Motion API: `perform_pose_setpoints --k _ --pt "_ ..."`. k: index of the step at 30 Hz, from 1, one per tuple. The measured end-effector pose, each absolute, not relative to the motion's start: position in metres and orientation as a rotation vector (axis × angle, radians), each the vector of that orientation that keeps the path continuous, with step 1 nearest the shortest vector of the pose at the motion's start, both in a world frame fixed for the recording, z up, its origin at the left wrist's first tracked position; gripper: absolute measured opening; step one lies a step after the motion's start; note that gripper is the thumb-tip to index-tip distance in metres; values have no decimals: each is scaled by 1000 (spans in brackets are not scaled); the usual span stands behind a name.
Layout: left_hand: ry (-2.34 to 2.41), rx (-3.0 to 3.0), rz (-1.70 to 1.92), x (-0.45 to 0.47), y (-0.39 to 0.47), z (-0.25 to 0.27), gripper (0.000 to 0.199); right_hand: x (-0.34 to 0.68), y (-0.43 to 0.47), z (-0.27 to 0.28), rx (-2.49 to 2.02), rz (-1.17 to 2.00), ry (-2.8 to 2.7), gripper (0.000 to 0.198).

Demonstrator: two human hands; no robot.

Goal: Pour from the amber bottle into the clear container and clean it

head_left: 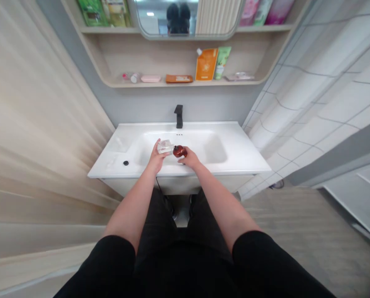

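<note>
In the head view, two hands are over the white sink. The left hand holds a clear bottle. Its fingers bend around the bottle's side, only as wide apart as the bottle is fat. The bottle lies tipped over, with its neck to the right. The right hand holds a shiny brown bottle, and its fingers curl around it from the right. That bottle leans too, and its top is right by the clear bottle's neck. I cannot tell if the two touch. Both bottles are up in the hands, over the front part of the sink. The black tap stands behind them. A small round black thing sits on the white counter, left of the sink. On the shelf above, an orange pouch stands beside a green tube.
</note>
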State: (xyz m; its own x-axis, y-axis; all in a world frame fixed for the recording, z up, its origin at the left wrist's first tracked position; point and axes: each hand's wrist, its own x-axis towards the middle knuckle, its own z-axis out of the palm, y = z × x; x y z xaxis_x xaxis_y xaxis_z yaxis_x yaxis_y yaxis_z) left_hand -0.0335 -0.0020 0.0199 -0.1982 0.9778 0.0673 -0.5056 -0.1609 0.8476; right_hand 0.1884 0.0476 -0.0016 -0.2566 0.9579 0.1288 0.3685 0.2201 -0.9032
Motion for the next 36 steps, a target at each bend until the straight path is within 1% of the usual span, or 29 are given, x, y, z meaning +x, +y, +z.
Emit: perform_pose_setpoints --k 7,13,20,30,36 --pt "859 810 1642 -33 -3 21 115 188 47 -1 -1244 1014 -1758 82" --pt "875 827 1639 -32 -3 21 113 188 47 0 -1267 1004 -1759 83" --pt "901 815 1610 -33 -3 22 96 189 45 5 -1285 1010 -1767 81" --pt "880 817 1572 -34 1 24 99 189 48 3 -1292 982 -1770 80" --pt "859 829 1595 -34 0 21 95 190 48 3 -1288 980 -1768 79"
